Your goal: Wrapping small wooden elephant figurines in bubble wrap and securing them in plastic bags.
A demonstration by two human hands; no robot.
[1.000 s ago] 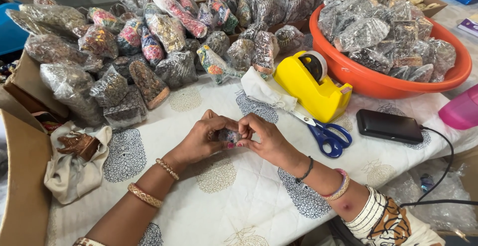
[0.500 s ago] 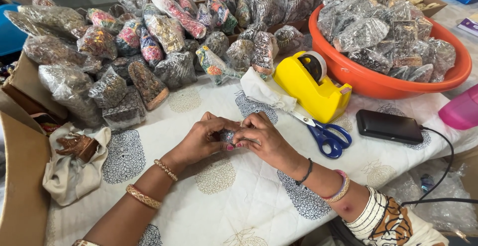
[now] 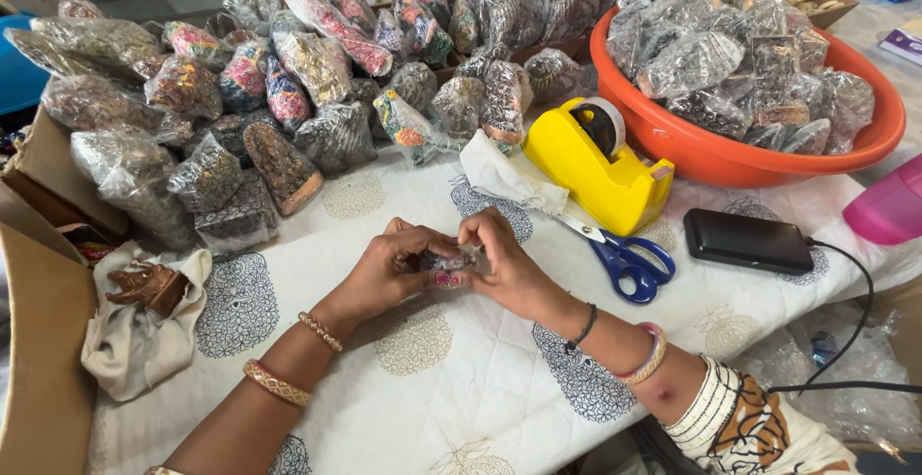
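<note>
Between both hands sits a small plastic-wrapped packet (image 3: 447, 262), its long axis running left to right; the left hand (image 3: 389, 268) and right hand (image 3: 509, 264) pinch its ends (equally near).

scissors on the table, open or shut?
Open. The scissors lie flat on the cloth beside the tape dispenser, blue handle loops spread apart and blades parted slightly.

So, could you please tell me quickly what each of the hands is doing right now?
Left hand: closed, fingers pinched on the small clear-wrapped packet.
Right hand: closed on the same packet from the other side.
</note>
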